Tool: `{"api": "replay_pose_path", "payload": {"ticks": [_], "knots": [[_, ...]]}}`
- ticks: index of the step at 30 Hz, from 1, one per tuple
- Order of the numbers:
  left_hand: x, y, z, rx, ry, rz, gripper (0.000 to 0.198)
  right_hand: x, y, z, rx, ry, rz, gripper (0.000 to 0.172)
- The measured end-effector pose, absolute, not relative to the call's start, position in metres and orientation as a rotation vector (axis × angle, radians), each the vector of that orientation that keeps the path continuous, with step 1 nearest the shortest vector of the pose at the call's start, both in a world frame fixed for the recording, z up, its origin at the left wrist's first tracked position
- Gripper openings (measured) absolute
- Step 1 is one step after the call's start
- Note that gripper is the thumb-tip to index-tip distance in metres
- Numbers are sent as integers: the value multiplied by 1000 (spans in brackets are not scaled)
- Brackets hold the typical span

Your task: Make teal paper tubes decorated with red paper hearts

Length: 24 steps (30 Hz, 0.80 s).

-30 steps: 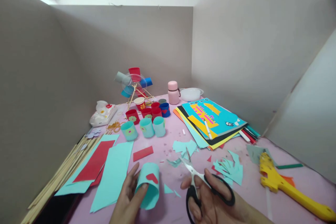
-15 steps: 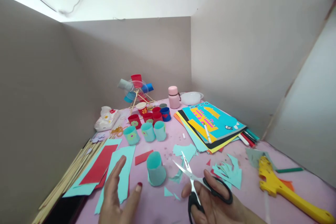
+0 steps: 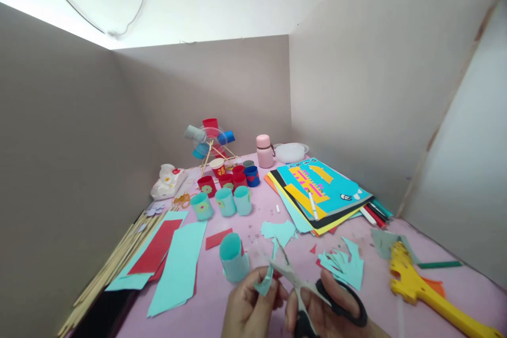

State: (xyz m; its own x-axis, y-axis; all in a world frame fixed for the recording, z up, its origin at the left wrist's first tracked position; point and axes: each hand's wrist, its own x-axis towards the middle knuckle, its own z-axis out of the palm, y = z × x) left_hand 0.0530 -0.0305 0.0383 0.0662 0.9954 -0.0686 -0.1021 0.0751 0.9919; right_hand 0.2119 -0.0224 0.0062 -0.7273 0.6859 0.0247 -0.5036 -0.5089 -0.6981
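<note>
My left hand (image 3: 249, 306) pinches a narrow strip of teal paper (image 3: 264, 286) between thumb and fingers, near the front middle of the table. Just to its right, my right hand (image 3: 328, 309) grips a pair of scissors (image 3: 292, 277) by its black handles. The blades stand apart and point up and to the left, close to the strip; whether they touch it I cannot tell. A teal paper cylinder (image 3: 233, 261) stands upright just beyond my left hand. More teal scraps (image 3: 343, 264) lie to the right of the scissors.
Teal sheets (image 3: 178, 266) and red paper (image 3: 158, 245) lie at left beside wooden sticks (image 3: 106, 269). Several decorated cups (image 3: 225, 202) and a paper wheel (image 3: 212, 140) stand behind. At right are a stack of coloured paper (image 3: 340, 190) and a yellow glue gun (image 3: 412, 280).
My left hand has moved right from beside the teal sheets and now holds the teal strip. The scissors have shifted slightly right and down in my right hand.
</note>
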Motion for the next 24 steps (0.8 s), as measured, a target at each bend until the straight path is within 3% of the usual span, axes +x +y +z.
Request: {"api": "replay_pose_path", "payload": {"ticks": [2,6,15,20,24], "knots": [[51,-28,36,882,978,1168,26,208,-20,8,-277,-929,2245,64],[50,-28,33,522,733,1117,45,200,-17,6,-123,-852,2277,66],[52,-33,35,752,842,1107,23,204,-19,-10,-116,-724,2406,63],[41,-32,19,699,1082,1162,34,209,-18,-7,-188,-771,2365,62],[41,-30,8,795,1143,1103,32,215,-17,-2,-55,-799,2298,64]]}}
